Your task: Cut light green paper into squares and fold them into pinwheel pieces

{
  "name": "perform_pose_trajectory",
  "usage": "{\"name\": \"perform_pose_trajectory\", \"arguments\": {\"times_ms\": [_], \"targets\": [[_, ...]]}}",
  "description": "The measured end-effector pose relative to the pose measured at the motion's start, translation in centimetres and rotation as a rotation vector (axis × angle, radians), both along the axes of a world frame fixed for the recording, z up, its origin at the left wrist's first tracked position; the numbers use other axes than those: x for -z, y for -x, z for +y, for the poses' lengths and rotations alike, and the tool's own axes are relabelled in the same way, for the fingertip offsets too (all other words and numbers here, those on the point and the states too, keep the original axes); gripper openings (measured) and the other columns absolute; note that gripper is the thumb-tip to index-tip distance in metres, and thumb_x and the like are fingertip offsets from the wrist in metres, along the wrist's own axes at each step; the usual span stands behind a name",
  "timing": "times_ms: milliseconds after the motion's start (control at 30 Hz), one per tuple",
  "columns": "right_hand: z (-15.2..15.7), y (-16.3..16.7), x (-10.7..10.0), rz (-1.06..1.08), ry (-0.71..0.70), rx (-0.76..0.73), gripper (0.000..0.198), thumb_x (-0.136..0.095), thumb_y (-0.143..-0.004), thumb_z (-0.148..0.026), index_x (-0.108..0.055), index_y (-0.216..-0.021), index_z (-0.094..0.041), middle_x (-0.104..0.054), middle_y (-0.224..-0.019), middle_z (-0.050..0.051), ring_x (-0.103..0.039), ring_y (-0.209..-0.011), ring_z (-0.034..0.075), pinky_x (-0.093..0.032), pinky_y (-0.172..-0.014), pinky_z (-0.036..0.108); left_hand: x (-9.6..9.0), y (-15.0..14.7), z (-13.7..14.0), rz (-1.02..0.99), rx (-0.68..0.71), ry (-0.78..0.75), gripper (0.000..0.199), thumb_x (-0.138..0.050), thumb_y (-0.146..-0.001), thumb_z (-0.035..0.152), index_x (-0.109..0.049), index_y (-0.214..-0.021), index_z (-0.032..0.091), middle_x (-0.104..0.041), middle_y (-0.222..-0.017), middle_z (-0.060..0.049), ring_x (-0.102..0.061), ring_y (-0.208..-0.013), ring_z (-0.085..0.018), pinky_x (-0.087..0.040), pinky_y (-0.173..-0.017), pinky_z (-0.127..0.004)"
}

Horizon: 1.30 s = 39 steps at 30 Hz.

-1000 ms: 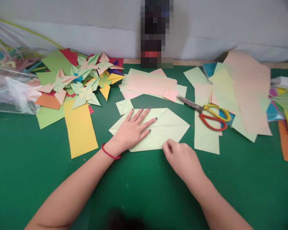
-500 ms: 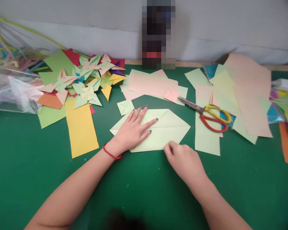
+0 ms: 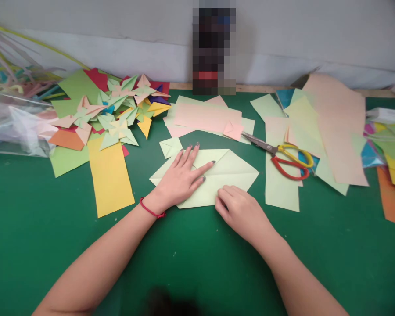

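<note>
paper (image 3: 228, 182), pale green, under left hand (image 3: 180, 177), splayed flat; right hand (image 3: 238, 204) curled fist-like at near edge.

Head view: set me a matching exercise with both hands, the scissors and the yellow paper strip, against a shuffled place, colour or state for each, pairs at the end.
1. left hand
2. right hand
3. scissors
4. yellow paper strip

A. one red handle, one yellow
B. left of the pale green sheet
C. fingers curled, at the sheet's near edge
D. spread over the sheet

Pairs: 1-D, 2-C, 3-A, 4-B
</note>
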State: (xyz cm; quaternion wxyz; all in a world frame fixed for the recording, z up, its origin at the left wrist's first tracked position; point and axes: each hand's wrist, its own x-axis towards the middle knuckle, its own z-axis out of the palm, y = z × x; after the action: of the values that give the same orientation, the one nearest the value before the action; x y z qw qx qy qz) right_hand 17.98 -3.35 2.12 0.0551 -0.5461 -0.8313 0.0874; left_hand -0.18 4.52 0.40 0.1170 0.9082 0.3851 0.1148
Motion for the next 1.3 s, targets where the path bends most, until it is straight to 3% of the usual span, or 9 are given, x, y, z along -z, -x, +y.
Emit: {"name": "perform_pose_trajectory", "arguments": {"times_ms": [133,233,300,633,833,967,1100,1200,1300], "targets": [[0.0,-0.1,0.1,0.010,0.014,0.005,0.022,-0.037,-0.087,-0.016,-0.049,-0.068,-0.017,-0.049,-0.065,0.001,-0.044,-0.063,0.014,-0.032,-0.061,0.026,-0.9,0.1,-1.4,-0.091,-0.002,-0.131,0.040,-0.041,-0.089,0.015,-0.044,-0.128,0.023,-0.026,-0.147,-0.012,-0.019,-0.136,-0.030,-0.025,-0.105,-0.054],[0.0,-0.2,0.2,0.023,0.023,0.004,0.021,-0.038,-0.087,-0.016,-0.048,-0.068,-0.018,-0.048,-0.064,0.001,-0.044,-0.063,0.014,-0.032,-0.062,0.026,-1.4,0.5,-3.4,-0.115,0.194,-0.202,0.029,-0.044,-0.088,0.016,-0.052,-0.117,0.015,-0.056,-0.120,-0.011,-0.049,-0.115,-0.023,-0.039,-0.099,-0.042],[0.0,-0.2,0.2,0.019,0.037,0.003,0.021,-0.038,-0.087,-0.017,-0.047,-0.067,-0.018,-0.047,-0.064,0.001,-0.043,-0.062,0.013,-0.031,-0.061,0.026,-1.6,0.8,-4.6,-0.034,0.266,-0.169,0.025,-0.044,-0.089,0.019,-0.053,-0.111,0.013,-0.061,-0.105,-0.011,-0.057,-0.098,-0.021,-0.048,-0.085,-0.037],[0.2,-0.7,-0.7,0.120,0.149,0.003,0.024,-0.038,-0.090,-0.022,-0.045,-0.068,-0.018,-0.047,-0.064,0.000,-0.044,-0.062,0.013,-0.035,-0.061,0.026,-2.6,1.2,-5.9,0.101,0.358,-0.229,0.020,-0.042,-0.088,0.008,-0.056,-0.102,0.008,-0.063,-0.090,-0.009,-0.059,-0.081,-0.020,-0.052,-0.069,-0.033],[0.5,-1.1,-1.5,0.210,0.107,-0.053,0.027,-0.051,-0.084,-0.043,-0.054,-0.092,-0.018,-0.057,-0.098,0.010,-0.053,-0.092,0.022,-0.043,-0.078,0.036,-2.5,1.6,-5.1,0.010,0.203,-0.101,0.021,-0.039,-0.089,0.010,-0.053,-0.105,0.011,-0.063,-0.091,-0.009,-0.059,-0.085,-0.019,-0.051,-0.071,-0.032],[0.7,-1.7,-1.2,0.211,0.045,-0.106,0.014,-0.053,-0.085,-0.031,-0.055,-0.092,-0.019,-0.053,-0.121,0.012,-0.049,-0.109,0.026,-0.043,-0.086,0.042,-2.3,2.2,-5.1,-0.066,0.113,-0.065,0.021,-0.037,-0.090,0.009,-0.056,-0.096,0.014,-0.062,-0.081,-0.005,-0.057,-0.073,-0.015,-0.048,-0.063,-0.027],[0.6,-2.3,-1.0,0.313,0.073,-0.116,0.010,-0.048,-0.088,-0.019,-0.057,-0.085,-0.020,-0.061,-0.112,0.007,-0.055,-0.101,0.019,-0.045,-0.087,0.038,-2.2,2.5,-5.2,-0.114,0.052,0.006,0.021,-0.038,-0.090,0.011,-0.057,-0.093,0.016,-0.059,-0.074,-0.002,-0.054,-0.065,-0.012,-0.044,-0.056,-0.023],[0.6,-2.6,-1.1,0.366,0.097,-0.094,0.011,-0.048,-0.087,-0.018,-0.058,-0.084,-0.020,-0.062,-0.112,0.005,-0.056,-0.102,0.018,-0.045,-0.090,0.037,-2.2,2.3,-4.9,-0.095,0.092,0.030,0.018,-0.040,-0.090,0.017,-0.058,-0.092,0.016,-0.062,-0.078,-0.004,-0.057,-0.070,-0.014,-0.046,-0.061,-0.026],[0.7,-2.7,-1.2,0.380,0.116,-0.074,0.012,-0.048,-0.087,-0.019,-0.059,-0.083,-0.020,-0.064,-0.110,0.004,-0.057,-0.102,0.018,-0.046,-0.089,0.036,-2.2,2.2,-4.6,-0.079,0.135,0.029,0.019,-0.042,-0.090,0.019,-0.057,-0.102,0.016,-0.064,-0.102,-0.008,-0.058,-0.095,-0.019,-0.049,-0.075,-0.032]]}}
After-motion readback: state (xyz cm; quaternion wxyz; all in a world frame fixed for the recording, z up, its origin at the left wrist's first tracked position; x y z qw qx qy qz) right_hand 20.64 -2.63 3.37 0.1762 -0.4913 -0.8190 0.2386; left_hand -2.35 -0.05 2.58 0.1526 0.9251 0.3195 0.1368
